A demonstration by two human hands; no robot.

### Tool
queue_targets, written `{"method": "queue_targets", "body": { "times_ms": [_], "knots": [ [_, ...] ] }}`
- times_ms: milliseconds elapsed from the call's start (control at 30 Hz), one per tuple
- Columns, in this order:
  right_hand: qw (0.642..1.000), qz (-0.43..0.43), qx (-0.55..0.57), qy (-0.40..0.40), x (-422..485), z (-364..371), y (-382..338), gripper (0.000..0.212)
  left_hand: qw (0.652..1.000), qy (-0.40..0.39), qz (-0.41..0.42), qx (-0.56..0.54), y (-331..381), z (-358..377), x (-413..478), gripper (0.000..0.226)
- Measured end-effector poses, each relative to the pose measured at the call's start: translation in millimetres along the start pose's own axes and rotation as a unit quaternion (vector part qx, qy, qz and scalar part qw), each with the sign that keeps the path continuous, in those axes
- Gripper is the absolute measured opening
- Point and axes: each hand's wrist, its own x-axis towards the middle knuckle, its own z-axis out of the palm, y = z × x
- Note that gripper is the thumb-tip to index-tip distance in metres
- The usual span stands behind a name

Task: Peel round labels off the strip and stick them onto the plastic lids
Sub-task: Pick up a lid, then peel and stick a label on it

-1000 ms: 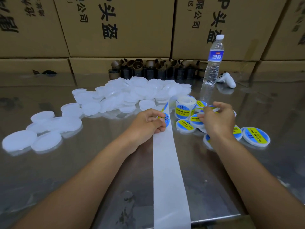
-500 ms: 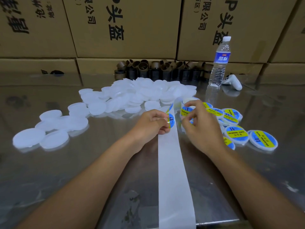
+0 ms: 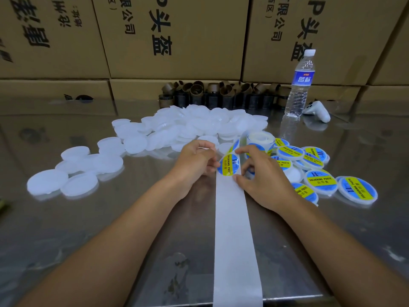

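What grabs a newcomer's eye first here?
The blue-and-yellow SOLDERING PASTE label at centre, pinched between left grip and right grip over the white backing strip. Behind-left sprawls a heap of blank white lids; labelled lids cluster at right.

Left hand: fingertips curl in behind the edge of the round label. The contact is hidden, so it cannot be told whether they pinch the label or the strip. Whether a lid sits under that label: not visible.
Right hand covers part of the labelled lids and the base of the label roll.
Strip runs off the bottom edge; both forearms are cut there too.
Cardboard cores: row partly behind the heap of plain lids.
Boxes cropped at top, print incomplete.
Bottle: small label text unreadable.
Greenish object at the left edge: mostly cut off, unidentified.
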Motion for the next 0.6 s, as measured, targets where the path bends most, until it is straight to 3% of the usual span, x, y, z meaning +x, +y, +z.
{"method": "queue_targets", "body": {
  "times_ms": [200, 367, 600],
  "knots": [
    [0.997, -0.033, -0.063, -0.014, 0, 0, -4, 0.027, 0.986, 0.116, 0.050, 0.111, -8, -11, 25, 0.019],
    [0.994, -0.056, -0.091, -0.019, 0, 1, -4, 0.019, 0.960, 0.104, 0.092, 0.242, -7, -6, 57, 0.020],
    [0.994, -0.066, -0.088, -0.013, 1, 3, -3, 0.015, 0.899, 0.093, 0.049, 0.425, -11, 8, 90, 0.037]
  ]
}}
